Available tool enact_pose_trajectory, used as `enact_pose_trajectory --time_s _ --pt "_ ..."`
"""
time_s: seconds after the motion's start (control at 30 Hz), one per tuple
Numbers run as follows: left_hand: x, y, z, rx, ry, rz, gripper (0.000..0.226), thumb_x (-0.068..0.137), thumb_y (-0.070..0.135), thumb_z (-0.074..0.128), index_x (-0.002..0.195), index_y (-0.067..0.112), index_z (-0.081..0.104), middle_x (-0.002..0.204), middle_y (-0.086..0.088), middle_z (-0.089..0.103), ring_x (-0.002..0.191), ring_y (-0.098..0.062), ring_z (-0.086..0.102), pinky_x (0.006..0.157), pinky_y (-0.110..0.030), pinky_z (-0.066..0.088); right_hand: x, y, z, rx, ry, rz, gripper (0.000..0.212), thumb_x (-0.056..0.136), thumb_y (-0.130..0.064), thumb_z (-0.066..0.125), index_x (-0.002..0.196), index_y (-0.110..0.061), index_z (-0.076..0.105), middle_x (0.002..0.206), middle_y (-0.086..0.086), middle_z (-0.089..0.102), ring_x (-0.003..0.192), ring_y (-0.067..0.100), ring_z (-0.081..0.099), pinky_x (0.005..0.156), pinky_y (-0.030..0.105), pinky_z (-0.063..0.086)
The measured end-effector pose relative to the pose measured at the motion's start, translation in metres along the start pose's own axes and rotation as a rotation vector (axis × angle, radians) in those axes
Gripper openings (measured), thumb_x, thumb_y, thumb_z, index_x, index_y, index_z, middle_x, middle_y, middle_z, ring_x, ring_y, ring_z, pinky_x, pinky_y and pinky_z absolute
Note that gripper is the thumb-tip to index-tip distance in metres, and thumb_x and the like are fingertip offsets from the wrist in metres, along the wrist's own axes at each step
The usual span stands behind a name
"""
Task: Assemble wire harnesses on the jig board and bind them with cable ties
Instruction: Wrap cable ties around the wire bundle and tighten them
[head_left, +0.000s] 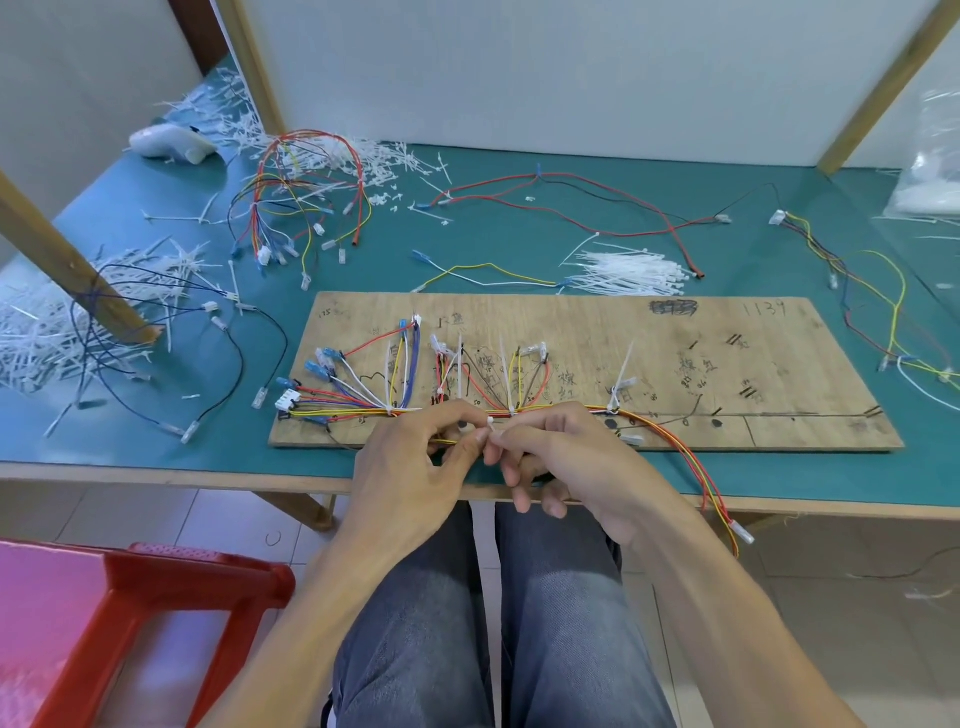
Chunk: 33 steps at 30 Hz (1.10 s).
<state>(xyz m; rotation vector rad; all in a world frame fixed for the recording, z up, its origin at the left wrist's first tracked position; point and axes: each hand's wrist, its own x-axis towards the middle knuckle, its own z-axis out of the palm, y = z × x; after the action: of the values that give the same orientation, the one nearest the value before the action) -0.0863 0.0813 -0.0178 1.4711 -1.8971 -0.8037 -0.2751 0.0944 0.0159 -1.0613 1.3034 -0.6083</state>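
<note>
A plywood jig board (727, 332) lies on the green table, with a multicoloured wire harness (363, 400) laid along its near edge. Branches with blue and white connectors fan out at its left. Several white cable ties stand up from the bundle. My left hand (415, 467) and my right hand (566, 462) meet at the board's front edge. Both pinch a small white cable tie (490, 422) around the bundle, fingertips touching. The harness tail (717, 493) hangs off the table to the right.
A pile of fresh white cable ties (628, 273) lies behind the board. Finished harnesses (306, 208) and cut tie scraps (62, 322) cover the left side. Loose wires (571, 208) lie at the back and right. A red plastic stool (130, 623) stands at lower left.
</note>
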Motion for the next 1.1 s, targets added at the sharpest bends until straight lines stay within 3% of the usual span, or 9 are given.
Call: enact_pose_trajectory --time_s 0.1,0.33,0.6,0.9,1.1 --pt "0.000 0.000 0.000 -0.005 0.007 -0.001 0.006 0.098 0.045 0.067 0.103 0.046 0.071 0.082 0.014 0.069 0.083 -0.012 0.065 0.073 -0.045 0.055 0.000 -0.001 -0.003 0.018 -0.025 0.000 0.027 0.103 -0.023 0.063 0.090 -0.002 0.074 0.072 0.009 0.060 0.057 0.020 0.061 0.039 0.023 0.032" --pt "0.001 -0.002 0.000 -0.021 -0.006 -0.015 0.006 0.097 0.043 0.068 0.102 0.046 0.071 0.082 0.012 0.069 0.082 -0.017 0.065 0.072 -0.047 0.055 -0.001 -0.001 -0.003 0.017 -0.049 -0.015 0.024 0.103 -0.026 0.062 0.088 -0.013 0.076 0.075 0.009 0.064 0.059 0.020 0.061 0.041 0.024 0.033" --pt "0.003 -0.003 0.001 -0.021 -0.011 -0.021 0.005 0.096 0.045 0.068 0.100 0.046 0.071 0.082 0.012 0.070 0.084 -0.015 0.066 0.073 -0.048 0.056 -0.001 0.001 -0.004 0.019 -0.047 -0.018 0.027 0.103 -0.027 0.062 0.089 -0.007 0.075 0.076 0.010 0.065 0.060 0.021 0.061 0.042 0.025 0.033" --pt "0.000 -0.004 0.002 0.013 -0.006 -0.022 0.013 0.096 0.034 0.071 0.102 0.045 0.073 0.083 0.018 0.072 0.084 -0.012 0.066 0.073 -0.044 0.055 0.004 0.004 -0.007 0.057 -0.054 -0.015 0.027 0.104 -0.027 0.065 0.091 -0.007 0.078 0.075 0.008 0.066 0.059 0.018 0.060 0.042 0.022 0.036" --pt "-0.001 -0.005 0.003 -0.013 0.008 0.023 0.015 0.097 0.040 0.071 0.109 0.047 0.077 0.098 0.026 0.074 0.095 -0.006 0.069 0.079 -0.043 0.058 0.006 0.014 0.001 0.169 0.100 -0.082 0.021 0.102 -0.019 0.069 0.098 -0.001 0.078 0.076 0.011 0.074 0.058 0.017 0.070 0.038 0.021 0.040"
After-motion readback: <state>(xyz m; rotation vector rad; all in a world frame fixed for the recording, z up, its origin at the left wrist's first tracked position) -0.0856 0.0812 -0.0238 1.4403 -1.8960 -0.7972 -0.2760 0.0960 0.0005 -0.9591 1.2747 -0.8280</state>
